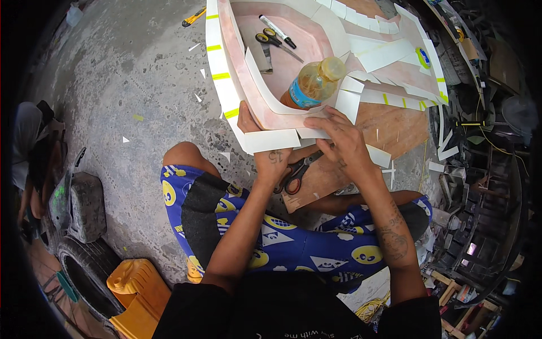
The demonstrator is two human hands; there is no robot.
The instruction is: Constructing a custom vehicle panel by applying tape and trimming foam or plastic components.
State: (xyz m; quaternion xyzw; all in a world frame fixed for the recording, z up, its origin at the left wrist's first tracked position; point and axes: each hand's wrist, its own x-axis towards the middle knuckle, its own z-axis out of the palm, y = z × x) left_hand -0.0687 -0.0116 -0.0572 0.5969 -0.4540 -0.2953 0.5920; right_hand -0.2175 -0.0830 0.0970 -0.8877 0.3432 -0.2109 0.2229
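Observation:
A large pale pink mould-like form (pixel 276 121) with white card strips along its edges stands in front of me. My left hand (pixel 265 161) is closed round its near edge, partly hidden behind a white card strip (pixel 272 140). My right hand (pixel 344 138) pinches a second short card strip (pixel 312 134) against the same edge, just to the right. Black-handled scissors (pixel 294 176) are below and between my hands, their tips close to my right fingers; whether those fingers touch them is unclear. Inside the form, a bottle of brownish liquid (pixel 309 87) leans near the wall.
Yellow-and-black scissors (pixel 270 38) and a marker (pixel 276 30) lie inside the form. A blue-and-yellow tape roll (pixel 422 57) rests at its right. A yellow cutter (pixel 193 17) and paper scraps dot the concrete floor (pixel 152 85). Left are a tyre (pixel 84 271) and an orange container (pixel 138 288); clutter lines the right.

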